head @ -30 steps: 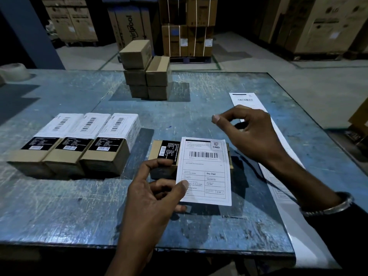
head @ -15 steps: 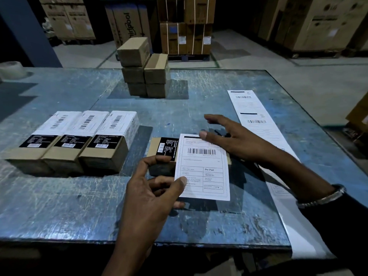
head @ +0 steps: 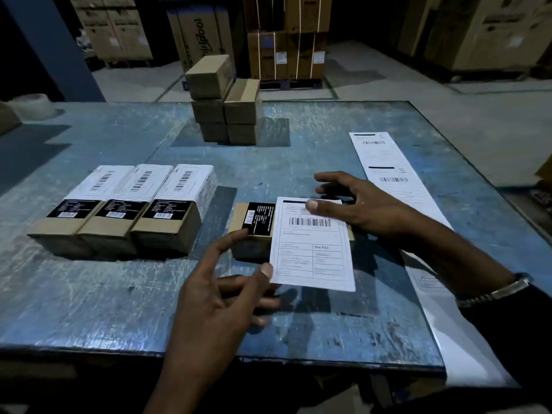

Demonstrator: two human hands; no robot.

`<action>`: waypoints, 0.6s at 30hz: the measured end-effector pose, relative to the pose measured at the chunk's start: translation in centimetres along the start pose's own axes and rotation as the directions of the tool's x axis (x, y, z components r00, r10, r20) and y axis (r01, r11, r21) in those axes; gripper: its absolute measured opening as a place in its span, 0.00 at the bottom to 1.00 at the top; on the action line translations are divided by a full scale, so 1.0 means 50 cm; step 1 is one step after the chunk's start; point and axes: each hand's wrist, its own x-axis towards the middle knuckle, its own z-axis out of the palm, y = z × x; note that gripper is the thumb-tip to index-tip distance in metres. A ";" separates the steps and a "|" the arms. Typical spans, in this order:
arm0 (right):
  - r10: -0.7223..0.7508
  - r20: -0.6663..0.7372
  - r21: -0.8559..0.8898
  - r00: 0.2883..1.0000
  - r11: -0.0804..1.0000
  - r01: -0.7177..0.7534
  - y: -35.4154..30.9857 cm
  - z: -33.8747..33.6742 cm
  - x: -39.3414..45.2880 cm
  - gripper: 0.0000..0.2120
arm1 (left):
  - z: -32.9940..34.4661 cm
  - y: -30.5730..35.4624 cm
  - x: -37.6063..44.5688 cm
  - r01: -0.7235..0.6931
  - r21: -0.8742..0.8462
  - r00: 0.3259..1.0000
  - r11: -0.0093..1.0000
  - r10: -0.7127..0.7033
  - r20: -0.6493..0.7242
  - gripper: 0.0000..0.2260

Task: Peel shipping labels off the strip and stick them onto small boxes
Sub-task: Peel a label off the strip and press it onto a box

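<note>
- Your right hand (head: 363, 204) lies flat over the far end of the shipping label (head: 313, 243), its fingers nearly straight and spread; the thumb tip presses the label's top edge just above the barcode, while the other fingers reach past the label's far edge.
- Your left hand (head: 221, 297) pinches the label's near left corner, thumb on top and fingers curled underneath, and the index finger stretches forward to touch the near edge of the small box (head: 254, 231) beneath.
- The label lies across the right part of that box's top (the box's black printed sticker stays uncovered at the left), and its near half overhangs the box, raised above the table (head: 89, 294).
- The box sits on the table near the middle, between your two hands.
- To its left, three labelled boxes (head: 119, 210) stand side by side, touching, each with a white label wrapped over the top.
- Farther back, near the table's far edge, is a stack of plain boxes (head: 227, 106), two columns wide.
- The label strip (head: 388, 171) runs along the table's right side, passes under your right forearm and hangs over the near edge.
- A roll of tape (head: 33, 104) rests at the far left corner.
</note>
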 end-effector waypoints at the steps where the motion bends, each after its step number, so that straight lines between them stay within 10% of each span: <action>1: 0.010 -0.014 0.011 1.000 1.000 -0.010 0.002 -0.003 0.001 0.39 | -0.008 0.003 -0.003 -0.059 0.026 0.996 0.998 0.060 -0.062 0.20; 7: 0.059 -0.156 0.094 0.986 0.995 -0.045 -0.005 0.005 -0.001 0.25 | -0.044 0.037 0.082 -0.459 0.385 0.830 0.801 0.541 -0.137 0.09; 13: 0.205 0.032 -0.177 0.978 0.964 -0.196 -0.031 -0.043 -0.035 0.35 | -0.013 0.073 0.225 -0.209 0.664 0.945 0.718 -0.026 0.325 0.35; 18: 0.192 0.177 -0.262 0.965 0.955 -0.142 -0.034 -0.047 -0.037 0.32 | -0.011 0.053 0.235 -0.208 0.515 0.913 0.832 -0.024 0.408 0.37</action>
